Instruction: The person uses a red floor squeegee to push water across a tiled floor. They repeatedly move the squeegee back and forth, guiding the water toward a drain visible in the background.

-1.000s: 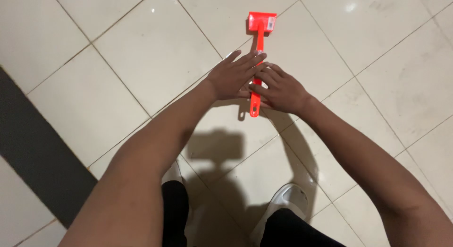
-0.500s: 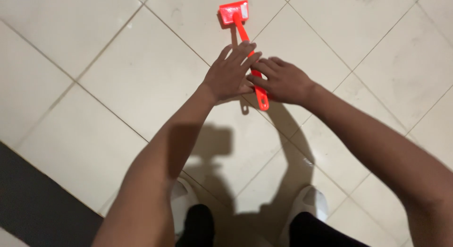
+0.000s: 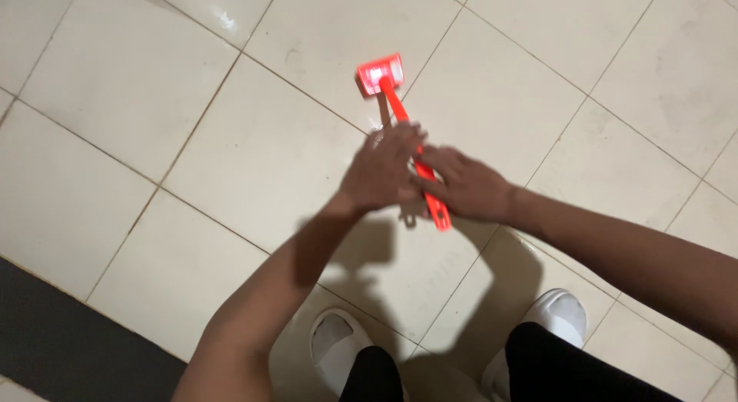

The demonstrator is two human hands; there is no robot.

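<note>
Moved: compared with half a second back, the red tool (image 3: 406, 141) sits more toward the middle of view and leans further left at the head; both hands have gone with it
Tool spot: long handle runs from the two hands out to a small boxy head over a cream tile, close to a grout line; can't tell if the head touches the floor
Left hand (image 3: 382, 169): lies over the handle, fingers stretched out and close together; looks a loose hold
Right hand (image 3: 467, 188): fingers curled round the lower handle
Risk: my guess, that loose left hand could let the handle twist or slide; the blur suggests quick motion, so the head might skid on the smooth floor (image 3: 154, 102)
Count: one tool; two hands; two white shoes (image 3: 332, 344); one dark strip (image 3: 69, 340) at the floor's lower left corner
</note>
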